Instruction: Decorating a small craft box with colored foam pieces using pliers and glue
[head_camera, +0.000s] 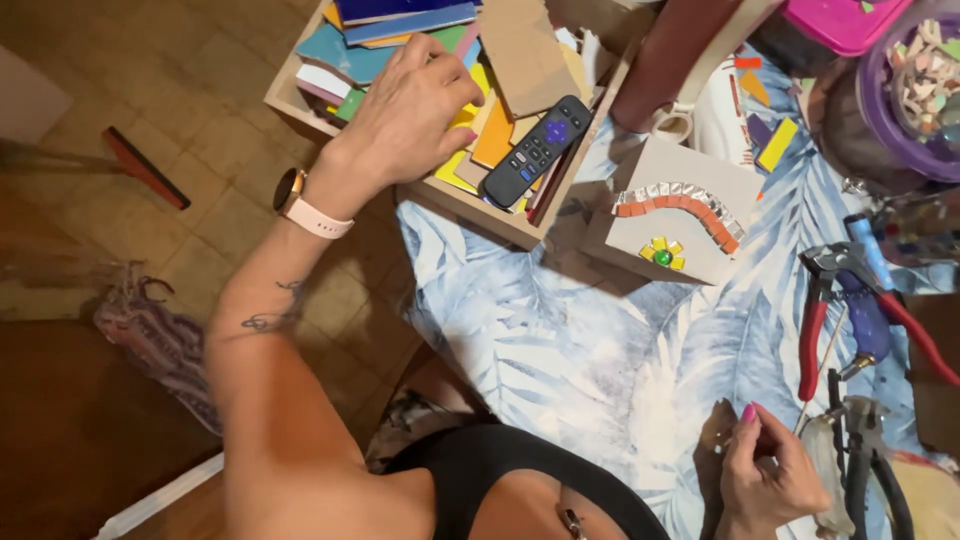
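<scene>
- My right hand (765, 470) sits lowest and nearest, fingers curled in and pinched together over the leaf-print cloth (560, 340); I cannot tell what, if anything, sits between the fingertips.
- Just beside it lie dark-handled pliers (865, 470), smooth metal jaws pointing up the table.
- Further up the cloth rest red-handled nippers (815, 320), crossing a purple-handled tool (868, 318).
- Mid-table stands a square grey slab (680, 215) carrying a curved band of small orange and mirrored tile chips, with a little yellow flower around a green bead beneath it.
- My left arm stretches up, a pale pink strap watch (300, 205) on the wrist.
- My left hand (415, 105) reaches into the wooden box (290, 95), fingers bent down onto the flat coloured tiles (350, 55), blue, teal, yellow and orange, touching them rather than clearly gripping one.
- A black remote (537, 150) with a purple pad lies slanted on the tiles, beside a cardboard sheet (525, 50).
</scene>
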